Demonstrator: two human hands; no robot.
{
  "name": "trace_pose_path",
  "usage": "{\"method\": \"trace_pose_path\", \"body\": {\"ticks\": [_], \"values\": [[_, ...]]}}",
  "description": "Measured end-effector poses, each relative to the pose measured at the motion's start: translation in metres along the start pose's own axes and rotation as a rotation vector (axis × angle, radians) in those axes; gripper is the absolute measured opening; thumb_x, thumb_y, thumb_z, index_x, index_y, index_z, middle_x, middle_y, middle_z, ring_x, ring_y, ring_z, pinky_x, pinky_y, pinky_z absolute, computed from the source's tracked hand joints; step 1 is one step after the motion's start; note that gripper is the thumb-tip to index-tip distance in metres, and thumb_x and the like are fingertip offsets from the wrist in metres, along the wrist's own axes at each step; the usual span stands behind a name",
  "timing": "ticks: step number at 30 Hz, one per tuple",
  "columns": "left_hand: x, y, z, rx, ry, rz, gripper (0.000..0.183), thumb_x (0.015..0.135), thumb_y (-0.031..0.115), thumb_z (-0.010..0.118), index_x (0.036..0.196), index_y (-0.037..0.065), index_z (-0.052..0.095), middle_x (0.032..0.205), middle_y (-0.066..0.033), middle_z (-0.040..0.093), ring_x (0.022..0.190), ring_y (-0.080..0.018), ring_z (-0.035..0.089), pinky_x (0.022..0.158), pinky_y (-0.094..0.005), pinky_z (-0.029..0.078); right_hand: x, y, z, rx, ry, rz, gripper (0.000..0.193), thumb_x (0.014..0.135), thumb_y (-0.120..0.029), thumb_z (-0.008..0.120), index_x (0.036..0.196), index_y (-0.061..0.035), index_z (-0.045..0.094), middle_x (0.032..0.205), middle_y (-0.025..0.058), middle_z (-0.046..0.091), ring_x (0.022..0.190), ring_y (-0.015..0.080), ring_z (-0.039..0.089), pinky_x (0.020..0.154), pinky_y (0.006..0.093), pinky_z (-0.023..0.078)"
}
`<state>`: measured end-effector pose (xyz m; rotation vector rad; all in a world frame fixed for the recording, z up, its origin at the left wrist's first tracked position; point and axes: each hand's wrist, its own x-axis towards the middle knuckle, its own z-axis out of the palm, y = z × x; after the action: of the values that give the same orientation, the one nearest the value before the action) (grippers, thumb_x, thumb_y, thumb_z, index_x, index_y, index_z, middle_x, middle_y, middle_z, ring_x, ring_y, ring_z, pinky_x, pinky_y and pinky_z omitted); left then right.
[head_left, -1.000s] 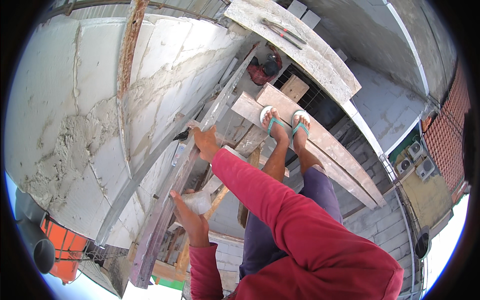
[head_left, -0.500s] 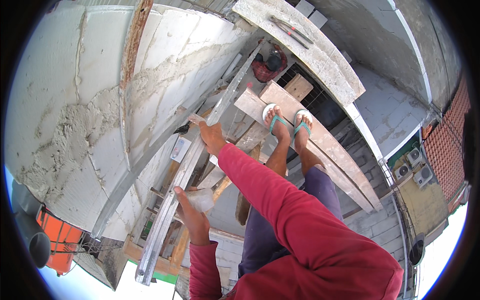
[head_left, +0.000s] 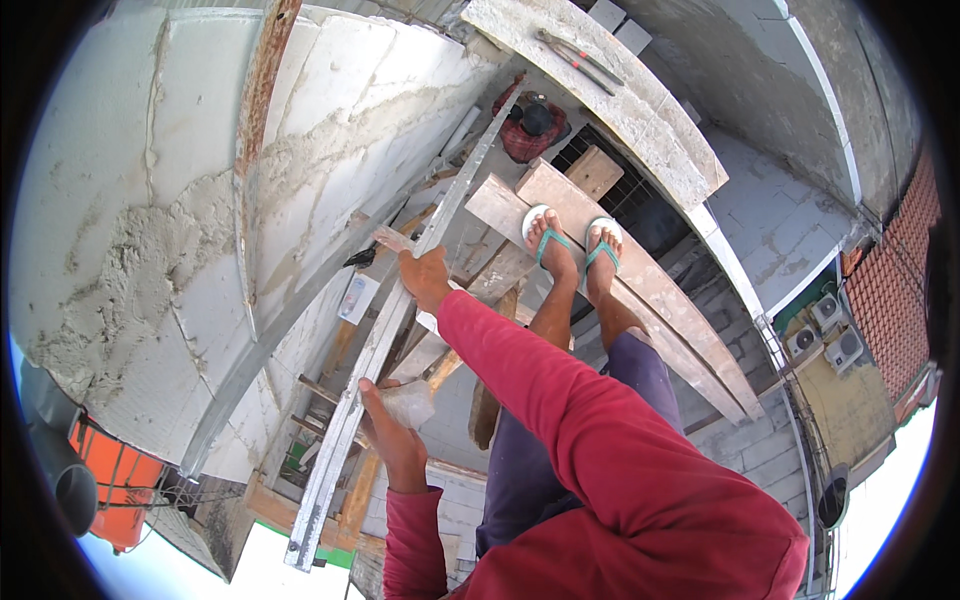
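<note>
A long silvery metal bar (head_left: 378, 345) runs slantwise from the lower left up toward the far corner. My right hand (head_left: 425, 280) is closed round it near its middle, my red sleeve crossing in front of me. Lower down, my left hand (head_left: 397, 440) curls round a pale, whitish block (head_left: 407, 404), its thumb against the bar's edge. Some of the left fingers are hidden behind the block. Beside my right hand a short, flat brownish piece (head_left: 393, 240) juts out from the bar; I cannot tell what it is.
My sandalled feet (head_left: 550, 245) stand on wooden planks (head_left: 680, 320) high above a lower floor. A person (head_left: 533, 130) in a checked shirt is below, near the bar's far end. Pincers (head_left: 582, 62) lie on a concrete ledge (head_left: 660, 130). A block wall (head_left: 330, 110) rises at left.
The bar's lower end has swung slightly right, and my left hand and the pale block have shifted a little right with it. The person below has moved slightly, one arm now reaching toward the bar's far end.
</note>
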<state>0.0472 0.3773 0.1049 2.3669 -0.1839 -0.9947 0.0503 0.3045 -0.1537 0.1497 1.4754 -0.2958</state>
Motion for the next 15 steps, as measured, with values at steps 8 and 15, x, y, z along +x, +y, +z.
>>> {"method": "trace_pose_path", "body": {"ticks": [8,15], "values": [[-0.007,0.004,-0.011,-0.028,0.022,-0.050,0.052,0.102,0.052,0.060,0.113,0.002,0.060,0.102,-0.0105,0.063,0.094,-0.0217,0.064,0.084,-0.0363,0.054,-0.025,0.010,0.004,0.005,0.045,-0.103,0.069,0.092,-0.035,0.067,0.136,0.0061,0.032,0.124,0.0382,0.061,0.117,0.0513,0.061,0.101,0.0505,0.048],[-0.013,0.009,-0.014,-0.027,0.109,-0.043,0.052,0.102,0.051,0.058,0.109,0.000,0.061,0.097,-0.0103,0.064,0.089,-0.0238,0.066,0.082,-0.0373,0.054,-0.036,0.011,0.006,-0.002,0.009,-0.010,0.071,0.092,-0.032,0.066,0.137,0.0062,0.027,0.123,0.0392,0.060,0.115,0.0525,0.061,0.099,0.0518,0.049]]}}
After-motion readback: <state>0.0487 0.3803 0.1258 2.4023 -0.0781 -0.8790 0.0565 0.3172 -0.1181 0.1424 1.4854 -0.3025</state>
